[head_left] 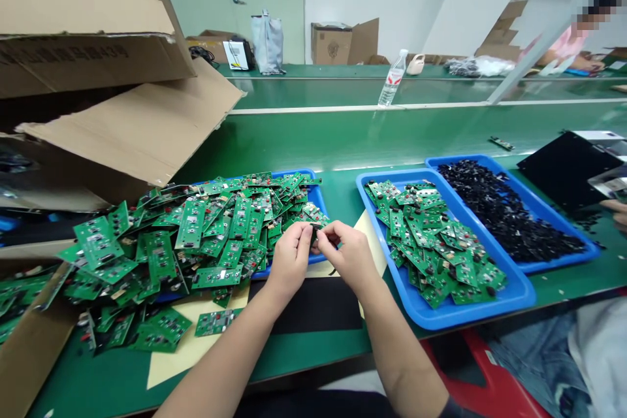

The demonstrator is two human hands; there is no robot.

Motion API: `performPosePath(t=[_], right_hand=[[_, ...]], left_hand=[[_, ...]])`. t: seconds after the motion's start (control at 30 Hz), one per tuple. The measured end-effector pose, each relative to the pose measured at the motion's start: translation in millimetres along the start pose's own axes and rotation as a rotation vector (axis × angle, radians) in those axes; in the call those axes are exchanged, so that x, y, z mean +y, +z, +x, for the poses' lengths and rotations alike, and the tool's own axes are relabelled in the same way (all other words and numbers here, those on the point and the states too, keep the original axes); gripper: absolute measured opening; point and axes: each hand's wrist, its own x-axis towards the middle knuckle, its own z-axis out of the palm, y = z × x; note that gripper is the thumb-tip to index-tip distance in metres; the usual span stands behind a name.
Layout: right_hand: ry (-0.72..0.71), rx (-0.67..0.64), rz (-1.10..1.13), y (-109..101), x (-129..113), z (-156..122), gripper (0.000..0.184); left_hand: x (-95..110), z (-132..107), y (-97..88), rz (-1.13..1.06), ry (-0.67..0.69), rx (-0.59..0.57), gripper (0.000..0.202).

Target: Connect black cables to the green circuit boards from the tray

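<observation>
My left hand [292, 256] is closed in a pinch on a small circuit board [314, 232], of which only a dark green edge shows between the fingers. Close beside it, my right hand [347, 253] is also pinched, its fingertips at the board; what they hold is hidden. Both hands are above a black mat [318, 305]. To their left, green circuit boards [240, 219] lie heaped over a blue tray [317, 197] and spill onto the table. On the right, another blue tray [426, 321] holds more boards [441, 241], some with round black parts.
A third blue tray [553, 267] holds small black pieces [509, 212]. Open cardboard boxes [142, 124] crowd the left side. A water bottle [392, 78] stands on the ledge behind. At the right edge are a black panel [571, 170] and another person's hand [616, 212].
</observation>
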Motion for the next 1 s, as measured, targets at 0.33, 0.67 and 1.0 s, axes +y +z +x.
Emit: performPosePath(t=[0.33,0.67,1.0], right_hand=[[0.187,0.058,0.206,9.6,-5.5,-5.9,0.017],[0.081,0.052,0.073,4.7,-3.4,-3.8,0.012],[0.014,0.145,-0.076,4.7,0.0,-2.1,0.016]], left_hand=[[-3.9,1.2,5.4,-0.043,-0.028,0.074,0.029],[-5.3,3.8,3.3,-0.171,-0.113,0.072,0.031],[-4.6,2.6,2.8,-0.287,-0.160,-0.013,0.034]])
